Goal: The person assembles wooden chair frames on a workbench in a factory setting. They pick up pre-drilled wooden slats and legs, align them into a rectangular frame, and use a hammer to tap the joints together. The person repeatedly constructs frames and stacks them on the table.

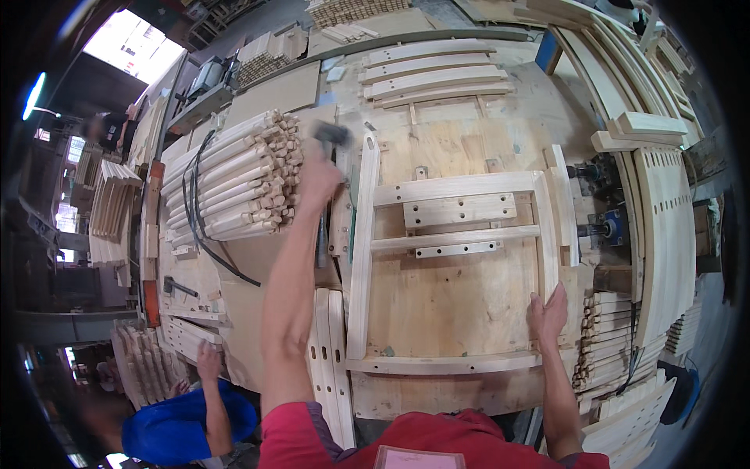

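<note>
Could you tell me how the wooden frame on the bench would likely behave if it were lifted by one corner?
The wooden frame is probably stiff, since its rails join both side pieces. It looks light, being slim pale slats. The right hand presses one corner, so it may slide on the smooth bench.

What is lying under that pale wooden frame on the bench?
Under the wooden frame lies a plywood bench top, with two short drilled wooden blocks showing between the rails. The right hand rests on the frame's corner; what the rails themselves cover cannot be seen.
</note>
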Tool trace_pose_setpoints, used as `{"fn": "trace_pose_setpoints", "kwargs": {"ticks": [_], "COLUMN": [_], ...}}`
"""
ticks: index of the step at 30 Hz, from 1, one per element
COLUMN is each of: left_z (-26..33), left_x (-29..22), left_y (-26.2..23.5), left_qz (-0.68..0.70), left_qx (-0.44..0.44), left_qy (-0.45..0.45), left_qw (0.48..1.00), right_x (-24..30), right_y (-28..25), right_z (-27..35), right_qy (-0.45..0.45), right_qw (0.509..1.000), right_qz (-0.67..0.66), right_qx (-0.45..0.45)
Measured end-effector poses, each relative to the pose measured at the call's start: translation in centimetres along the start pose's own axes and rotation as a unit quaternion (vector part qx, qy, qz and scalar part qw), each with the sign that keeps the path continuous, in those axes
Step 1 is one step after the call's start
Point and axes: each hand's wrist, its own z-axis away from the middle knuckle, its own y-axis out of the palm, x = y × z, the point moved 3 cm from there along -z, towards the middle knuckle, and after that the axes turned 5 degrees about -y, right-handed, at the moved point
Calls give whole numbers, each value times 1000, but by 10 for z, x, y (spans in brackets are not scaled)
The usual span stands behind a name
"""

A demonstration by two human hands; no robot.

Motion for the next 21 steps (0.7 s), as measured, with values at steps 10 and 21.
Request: {"fn": "trace_pose_setpoints", "kwargs": {"ticks": [10, 21], "left_z": [168, 473], "left_x": [69, 127], "left_y": [-3, 147], "left_qz": [231, 184], "left_qx": [247, 598], "left_qy": [-39, 93], "left_qw": [940, 775], "right_x": [-1, 1], "right_y": [-4, -7], "right_z": [-2, -5], "right_qy": [-4, -38], "right_qw": [1000, 999], "right_qz": [6, -2], "right_qx": [2, -5]}}
